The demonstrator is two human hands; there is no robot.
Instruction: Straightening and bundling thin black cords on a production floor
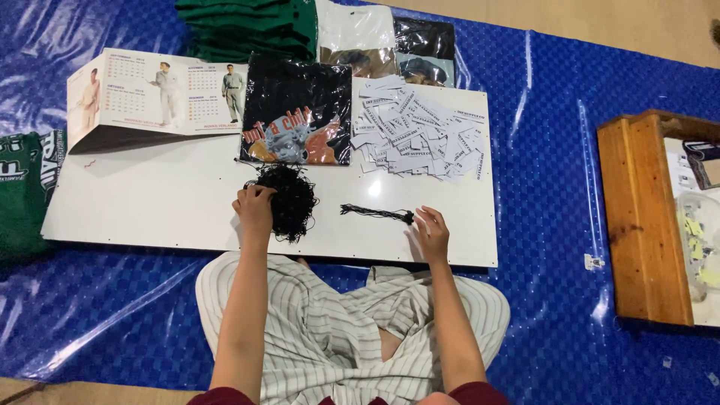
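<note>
I sit cross-legged at a white board lying on a blue plastic sheet. My left hand rests on a tangled pile of black strings, fingers curled into it. My right hand lies on the board with fingers apart, its fingertips beside the right end of a small straight bundle of black strings. A heap of white paper tags lies beyond the bundle. A folded black printed shirt in a clear bag lies just past the tangled pile.
A desk calendar stands at the board's far left. Folded green shirts and more bagged shirts are stacked behind. A green garment lies at the left edge. A wooden box holding small items sits at the right.
</note>
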